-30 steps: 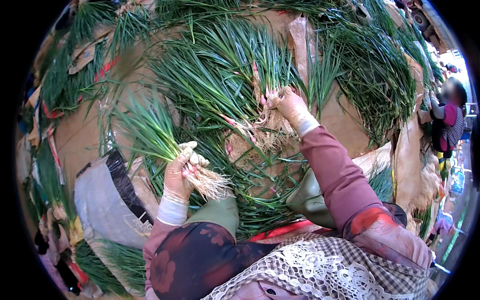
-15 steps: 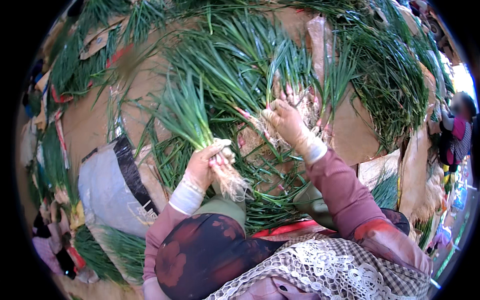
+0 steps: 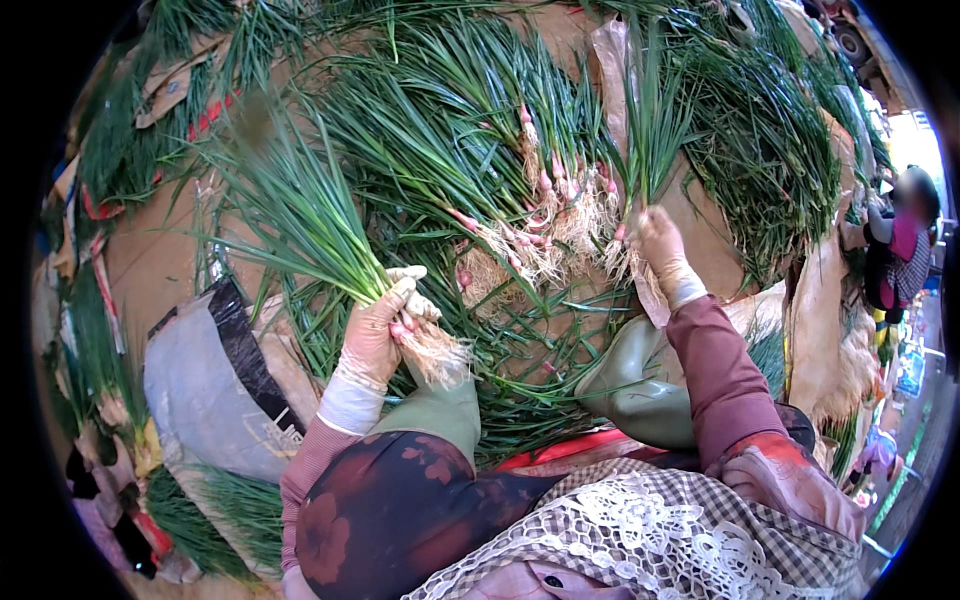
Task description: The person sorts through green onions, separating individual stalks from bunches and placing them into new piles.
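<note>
The right hand is now occupying the right edge of the central onion pile, having shifted from the root ends at that pile's near side to a small onion bundle. This shift is apparently bringing a different group of stems within reach while gathering is continuing. The right grip is meeting the bundle's base; whether its fingers are clamping the stems cannot be told. The left hand is staying near-left of the pile, its grip clamping the held bunch near its bulbs. The held bunch is showing long green leaves fanning along the pile's left side, pinkish bulbs, and pale, stringy roots trailing below the fingers.
</note>
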A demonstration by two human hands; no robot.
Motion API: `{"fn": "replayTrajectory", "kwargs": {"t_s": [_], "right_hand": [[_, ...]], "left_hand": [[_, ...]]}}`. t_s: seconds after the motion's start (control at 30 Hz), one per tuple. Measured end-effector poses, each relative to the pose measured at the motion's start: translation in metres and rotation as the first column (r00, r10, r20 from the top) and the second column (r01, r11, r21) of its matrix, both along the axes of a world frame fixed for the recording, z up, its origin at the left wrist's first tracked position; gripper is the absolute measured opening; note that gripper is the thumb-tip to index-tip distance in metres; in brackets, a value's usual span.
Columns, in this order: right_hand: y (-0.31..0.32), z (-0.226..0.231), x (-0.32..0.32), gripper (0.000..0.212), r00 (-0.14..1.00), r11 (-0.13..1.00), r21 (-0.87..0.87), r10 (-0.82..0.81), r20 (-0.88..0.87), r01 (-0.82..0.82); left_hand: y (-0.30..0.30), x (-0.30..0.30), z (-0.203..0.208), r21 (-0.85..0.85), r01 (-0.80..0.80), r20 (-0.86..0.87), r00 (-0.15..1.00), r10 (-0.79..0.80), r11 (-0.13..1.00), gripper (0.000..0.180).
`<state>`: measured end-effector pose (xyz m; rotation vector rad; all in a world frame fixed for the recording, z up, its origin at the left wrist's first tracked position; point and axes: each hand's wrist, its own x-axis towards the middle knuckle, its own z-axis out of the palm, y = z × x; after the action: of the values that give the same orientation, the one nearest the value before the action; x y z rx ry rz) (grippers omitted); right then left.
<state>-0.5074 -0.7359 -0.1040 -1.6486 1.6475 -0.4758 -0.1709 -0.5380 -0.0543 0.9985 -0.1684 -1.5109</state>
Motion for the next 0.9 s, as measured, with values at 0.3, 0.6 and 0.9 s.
{"fn": "replayTrajectory", "kwargs": {"t_s": [0.3, 0.6, 0.9], "right_hand": [[-0.038, 0.009, 0.075, 0.022, 0.968, 0.997, 0.082, 0.008, -0.252, 0.013], [-0.005, 0.030, 0.119, 0.018, 0.923, 0.963, -0.059, 0.269, 0.276, -0.263], [0.126, 0.059, 0.188, 0.015, 0.610, 0.613, 0.038, 0.789, -0.071, -0.789]], "left_hand": [[0.007, 0.001, -0.003, 0.020, -0.013, -0.139, 0.990, 0.016, 1.000, 0.021], [0.008, 0.000, -0.007, 0.020, 0.101, -0.144, 0.985, -0.097, 0.995, 0.025], [-0.002, -0.009, -0.018, 0.056, 0.173, -0.093, 0.982, -0.167, 0.983, 0.024]]}}
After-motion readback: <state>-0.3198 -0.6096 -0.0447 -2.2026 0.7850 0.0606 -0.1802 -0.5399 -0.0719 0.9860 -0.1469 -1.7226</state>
